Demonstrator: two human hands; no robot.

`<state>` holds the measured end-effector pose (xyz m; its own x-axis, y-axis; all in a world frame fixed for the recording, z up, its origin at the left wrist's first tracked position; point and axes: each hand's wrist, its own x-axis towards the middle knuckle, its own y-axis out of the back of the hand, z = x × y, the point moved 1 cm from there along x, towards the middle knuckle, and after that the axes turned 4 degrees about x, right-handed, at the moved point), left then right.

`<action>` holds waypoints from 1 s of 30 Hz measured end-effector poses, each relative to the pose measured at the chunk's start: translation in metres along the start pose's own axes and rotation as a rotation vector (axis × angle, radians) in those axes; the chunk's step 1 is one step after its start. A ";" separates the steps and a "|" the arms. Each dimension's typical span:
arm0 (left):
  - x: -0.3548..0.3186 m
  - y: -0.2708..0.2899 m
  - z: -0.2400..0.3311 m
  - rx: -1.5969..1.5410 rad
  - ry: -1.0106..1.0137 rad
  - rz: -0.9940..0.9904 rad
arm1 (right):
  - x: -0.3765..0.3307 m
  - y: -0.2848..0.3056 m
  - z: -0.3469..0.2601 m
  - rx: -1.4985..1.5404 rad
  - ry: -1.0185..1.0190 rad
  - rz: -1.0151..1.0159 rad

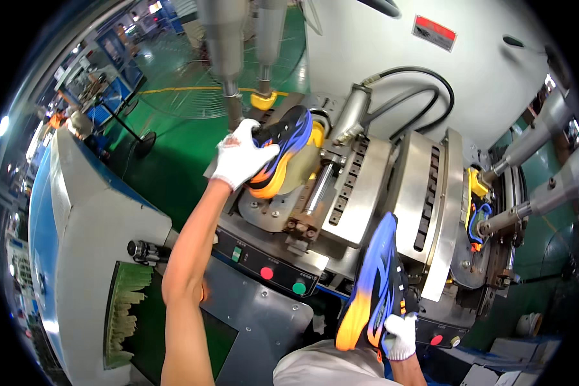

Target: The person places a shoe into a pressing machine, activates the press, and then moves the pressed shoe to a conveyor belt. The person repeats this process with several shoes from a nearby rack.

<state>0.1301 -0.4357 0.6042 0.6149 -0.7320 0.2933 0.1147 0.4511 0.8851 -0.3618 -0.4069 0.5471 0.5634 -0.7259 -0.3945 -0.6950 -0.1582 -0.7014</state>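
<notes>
My left hand [239,156], in a white glove, is closed on a sneaker [292,140] with a black upper and a blue-to-orange sole. That sneaker sits tilted at the machine's left station, against yellow pads [316,143] and above a round metal plate [264,212]. Low in front of my lap, my right hand [402,334], also gloved in white, grips a matching sneaker [368,293] by its orange end. Its blue end points up toward the machine, with the sole's side facing left. The right hand's fingertips are partly hidden by the shoe.
Metal press rods [224,45] come down just beyond the left shoe. At the right station, other rods [527,209] reach toward a colourful shoe [477,222]. Steel blocks [360,193] stand between the stations. Control panels with red [267,273] and green [298,288] buttons line the front edge.
</notes>
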 end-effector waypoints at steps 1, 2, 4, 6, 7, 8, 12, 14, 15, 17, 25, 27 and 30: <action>-0.032 0.028 0.004 -0.048 0.059 0.019 | 0.010 -0.017 -0.003 -0.072 -0.052 0.027; -0.066 0.047 0.000 -0.103 0.038 0.099 | 0.025 -0.031 0.004 -0.055 -0.035 0.003; -0.135 0.073 -0.020 -0.150 0.001 0.213 | 0.092 -0.054 0.032 -0.080 -0.058 -0.097; -0.214 0.087 -0.051 -0.221 0.083 0.235 | 0.145 -0.142 0.046 -0.062 -0.002 -0.222; -0.254 0.086 -0.065 -0.238 0.132 0.240 | 0.177 -0.175 0.055 -0.104 0.005 -0.321; -0.295 0.076 -0.084 -0.174 0.227 0.198 | 0.208 -0.196 0.059 -0.102 -0.027 -0.343; -0.445 0.058 -0.110 -0.254 0.640 0.118 | 0.324 -0.244 0.094 -0.409 -0.030 -0.108; -0.488 0.031 -0.108 -0.229 0.851 0.024 | 0.401 -0.223 0.096 -0.788 0.100 0.054; -0.506 0.009 -0.107 -0.143 0.822 0.026 | 0.442 -0.197 0.085 -0.978 0.130 0.129; -0.546 -0.021 -0.099 0.070 0.864 0.025 | 0.471 -0.186 0.097 -1.465 0.298 0.254; -0.674 -0.100 -0.052 0.135 1.177 0.353 | 0.433 -0.263 0.171 -2.639 0.598 -0.361; -0.661 -0.102 -0.062 0.100 1.131 0.309 | 0.518 -0.218 0.121 -2.433 0.516 -0.218; -0.661 -0.104 -0.082 0.071 1.040 0.307 | 0.573 -0.164 0.060 -1.752 0.284 -0.119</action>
<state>-0.2248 0.0430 0.2885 0.9733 0.2128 0.0856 -0.1815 0.4864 0.8547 0.1020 -0.7569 0.4008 0.6860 -0.7106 -0.1562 -0.3839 -0.5358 0.7520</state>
